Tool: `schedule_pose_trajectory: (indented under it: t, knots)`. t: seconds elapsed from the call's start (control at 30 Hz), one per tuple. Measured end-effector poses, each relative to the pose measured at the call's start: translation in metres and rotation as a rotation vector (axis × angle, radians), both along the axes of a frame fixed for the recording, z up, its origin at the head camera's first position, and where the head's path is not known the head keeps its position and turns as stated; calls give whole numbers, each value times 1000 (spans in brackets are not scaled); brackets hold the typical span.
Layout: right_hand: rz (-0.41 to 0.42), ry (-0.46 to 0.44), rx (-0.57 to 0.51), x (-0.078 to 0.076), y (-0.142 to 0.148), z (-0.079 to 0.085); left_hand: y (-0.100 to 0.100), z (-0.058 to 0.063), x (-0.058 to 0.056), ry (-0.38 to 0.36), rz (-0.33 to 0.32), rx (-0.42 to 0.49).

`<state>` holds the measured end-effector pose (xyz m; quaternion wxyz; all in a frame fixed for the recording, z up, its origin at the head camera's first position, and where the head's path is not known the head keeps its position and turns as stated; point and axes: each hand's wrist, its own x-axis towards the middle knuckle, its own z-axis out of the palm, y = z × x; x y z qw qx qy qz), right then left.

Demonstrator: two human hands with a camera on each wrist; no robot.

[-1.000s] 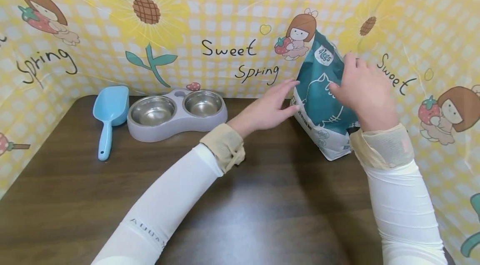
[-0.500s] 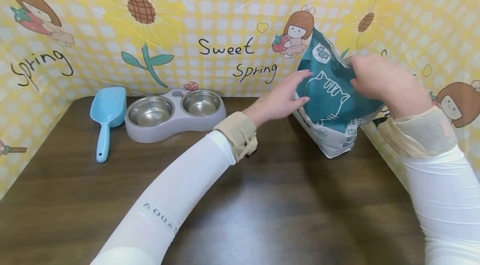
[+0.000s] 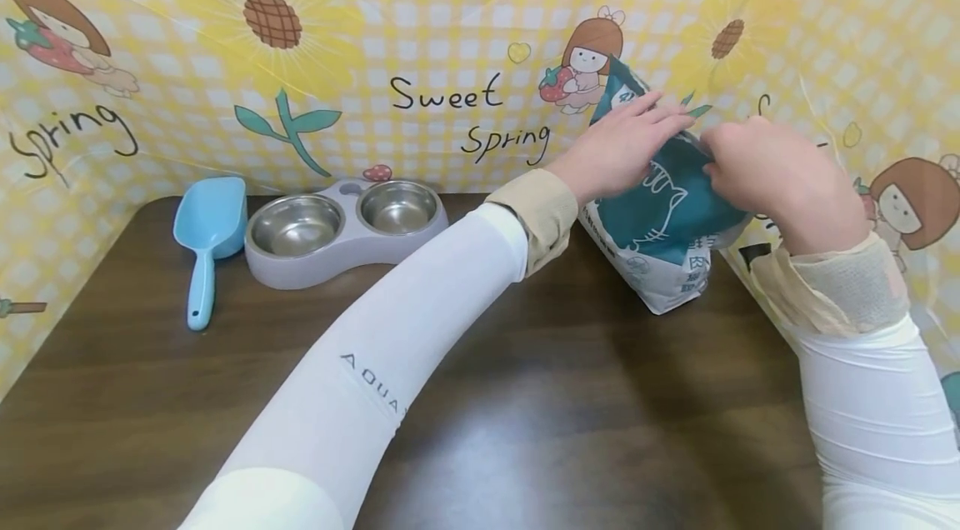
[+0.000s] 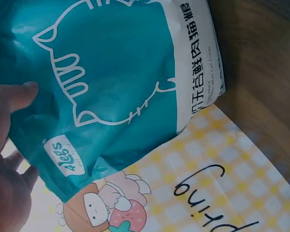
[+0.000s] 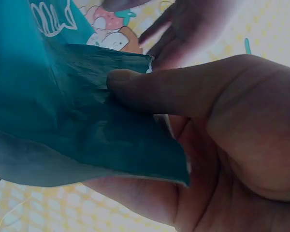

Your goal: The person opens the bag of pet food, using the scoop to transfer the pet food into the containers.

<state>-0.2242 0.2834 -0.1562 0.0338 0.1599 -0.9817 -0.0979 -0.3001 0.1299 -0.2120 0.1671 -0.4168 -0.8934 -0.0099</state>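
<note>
A teal and white cat food bag (image 3: 678,234) with a cat outline stands at the back right of the table, its top crumpled. My right hand (image 3: 787,176) pinches the upper right corner. In the right wrist view the thumb (image 5: 128,87) presses the teal film and the fingers lie behind it. My left hand (image 3: 626,142) reaches across the front near the bag's top, its fingers fairly straight. The left wrist view shows that thumb (image 4: 24,94) over the front panel, with the fingertips beside the top edge.
A blue scoop (image 3: 210,222) lies at the left of the brown table (image 3: 480,397). Beside it stands a grey double pet bowl (image 3: 352,255) with two metal bowls. A yellow checked, printed cloth (image 3: 450,13) closes off the back and sides.
My right hand moves right and takes hold of the bag's upper corner, pulling it outward. My left hand moves up and right from the bag's left side to its upper front.
</note>
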Motion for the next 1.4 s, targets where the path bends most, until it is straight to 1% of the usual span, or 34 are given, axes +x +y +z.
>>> schedule_pose_trajectory:
  t: [0.07,0.13,0.2,0.27,0.37,0.47,0.63,0.7,0.8,0.93,1.07,1.17,1.27,1.4]
  knots:
    - [15,1,-11,1,-3,0,0,1,-1,5,34,-33]
    - [19,-3,-16,1,-5,1,-2,1,-3,27,52,-53]
    - [21,-11,-22,1,-7,2,-5,3,-5,50,63,-50]
    - [33,-21,-28,1,-11,3,-8,5,-7,60,67,-21]
    - [68,-25,-40,1,-16,4,-13,8,-11,36,89,21]
    - [103,-28,-47,1,-19,3,-18,7,-14,-6,102,39]
    - [136,-36,-67,1,-19,1,-25,6,-17,-10,92,60]
    - [152,-33,-83,1,-20,1,-28,8,-19,-13,103,64]
    - [184,-26,-118,1,-23,0,-32,12,-20,-46,127,79]
    - [208,-22,-152,1,-29,0,-38,13,-19,-61,143,99]
    - [208,-21,-172,3,-31,0,-46,12,-16,-1,141,112]
    - [191,-28,-196,5,-31,-1,-52,11,-12,46,129,136]
    - [168,-35,-220,7,-34,-1,-60,9,-8,39,115,153]
    - [157,-9,-215,9,-41,-3,-68,6,-6,13,106,145]
